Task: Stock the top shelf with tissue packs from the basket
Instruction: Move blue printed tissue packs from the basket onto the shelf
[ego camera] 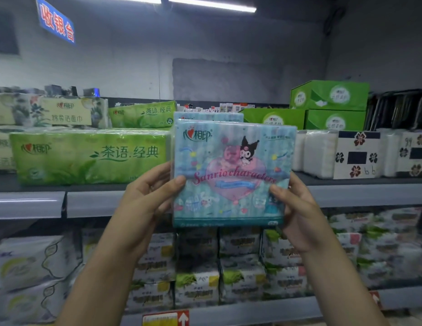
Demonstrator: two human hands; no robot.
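Note:
A light-blue tissue pack [232, 161] with pink cartoon print is held upright in front of the top shelf [360, 184]. My left hand [148, 203] grips its left edge, thumb on the front. My right hand [297, 215] grips its right edge the same way. The pack's lower part hangs below the shelf's front rail. Behind it, another pack of the same blue kind [208, 116] shows its top edge on the shelf. The basket is out of view.
A green tissue bundle [87, 156] fills the shelf to the left, with more packs behind it. White packs [318, 151] and flower-print packs [357, 156] stand to the right; green boxes [330, 96] are stacked behind. The lower shelf holds several green-and-white packs [240, 267].

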